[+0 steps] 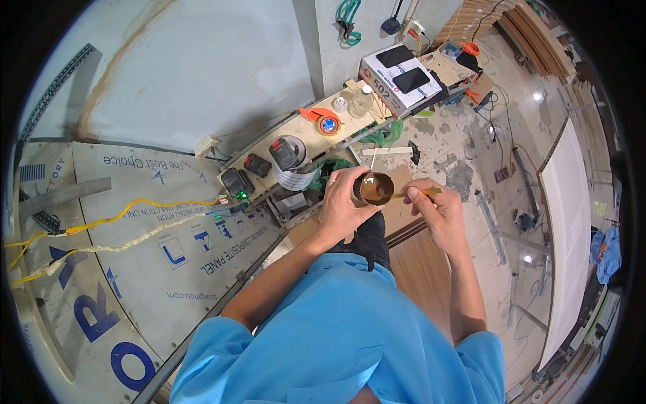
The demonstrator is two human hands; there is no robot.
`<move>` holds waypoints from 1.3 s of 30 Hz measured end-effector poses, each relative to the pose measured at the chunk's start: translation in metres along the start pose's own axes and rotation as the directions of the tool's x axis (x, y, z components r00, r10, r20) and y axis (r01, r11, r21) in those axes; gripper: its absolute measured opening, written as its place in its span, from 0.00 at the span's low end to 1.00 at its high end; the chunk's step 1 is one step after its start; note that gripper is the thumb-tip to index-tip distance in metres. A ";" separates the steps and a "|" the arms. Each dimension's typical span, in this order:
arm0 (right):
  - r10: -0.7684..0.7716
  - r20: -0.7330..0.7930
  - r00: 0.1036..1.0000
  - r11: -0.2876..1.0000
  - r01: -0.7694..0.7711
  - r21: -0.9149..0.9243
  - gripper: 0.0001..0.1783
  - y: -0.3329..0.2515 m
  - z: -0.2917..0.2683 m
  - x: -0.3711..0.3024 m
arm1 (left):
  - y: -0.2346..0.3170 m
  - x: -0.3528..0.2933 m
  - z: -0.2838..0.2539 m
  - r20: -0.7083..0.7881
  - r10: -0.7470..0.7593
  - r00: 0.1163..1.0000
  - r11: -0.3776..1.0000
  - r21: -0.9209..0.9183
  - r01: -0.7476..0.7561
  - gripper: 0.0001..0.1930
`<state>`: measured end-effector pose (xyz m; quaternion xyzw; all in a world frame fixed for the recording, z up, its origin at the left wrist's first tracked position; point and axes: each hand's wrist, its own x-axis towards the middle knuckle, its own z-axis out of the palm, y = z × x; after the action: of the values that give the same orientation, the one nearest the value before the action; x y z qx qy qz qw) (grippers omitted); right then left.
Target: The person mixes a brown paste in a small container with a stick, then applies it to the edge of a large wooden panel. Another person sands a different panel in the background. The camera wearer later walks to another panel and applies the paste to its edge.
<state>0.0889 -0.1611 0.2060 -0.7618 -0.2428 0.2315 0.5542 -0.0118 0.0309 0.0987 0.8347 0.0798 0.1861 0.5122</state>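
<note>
My left hand [342, 200] is wrapped round the side of a small round can [375, 189], open at the top, held in front of my waist. Its inside looks brown and glossy; I cannot tell what it contains. Between the thumb and fingers of my right hand [436, 210] is a narrow yellow-brown strip [431, 192], perhaps a flat stick. One end of it reaches left to the can's rim. A thin white rod [374, 159] shows just beyond the can; whether it touches the can is unclear.
A narrow wooden bench [269, 145] carries tool batteries [258, 165], a tape roll [328, 125], a clear bottle [361, 101] and a carton [404, 87] with two phones. Printed panels [175, 269] lie left. Cables and metal bars [490, 225] lie on the floor right, near a white panel [565, 242].
</note>
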 end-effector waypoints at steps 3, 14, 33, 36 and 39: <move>0.015 -0.040 0.999 1.000 -0.014 0.009 0.14 0.003 -0.002 -0.002 | 0.000 0.000 0.001 0.005 -0.013 1.000 1.000 0.011 0.013 0.39; 0.066 -0.020 0.998 0.993 -0.064 0.098 0.14 0.010 -0.004 -0.010 | -0.005 0.003 0.004 0.010 0.020 1.000 1.000 0.018 -0.020 0.40; 0.049 -0.097 0.994 0.998 -0.045 0.037 0.14 0.012 0.000 -0.019 | -0.004 0.002 0.006 0.024 0.033 0.999 0.999 0.043 -0.034 0.41; 0.073 -0.092 0.993 0.997 -0.071 0.030 0.13 0.008 -0.001 -0.021 | -0.002 0.000 0.006 0.031 0.025 0.999 0.998 0.055 -0.027 0.41; 0.026 -0.114 0.993 0.992 -0.040 -0.120 0.13 0.002 -0.003 -0.023 | -0.001 0.000 0.009 0.036 0.033 0.999 0.998 0.049 -0.034 0.40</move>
<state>0.0734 -0.1783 0.2071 -0.8099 -0.2122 0.1820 0.5156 -0.0087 0.0238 0.0946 0.8516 0.0613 0.1778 0.4894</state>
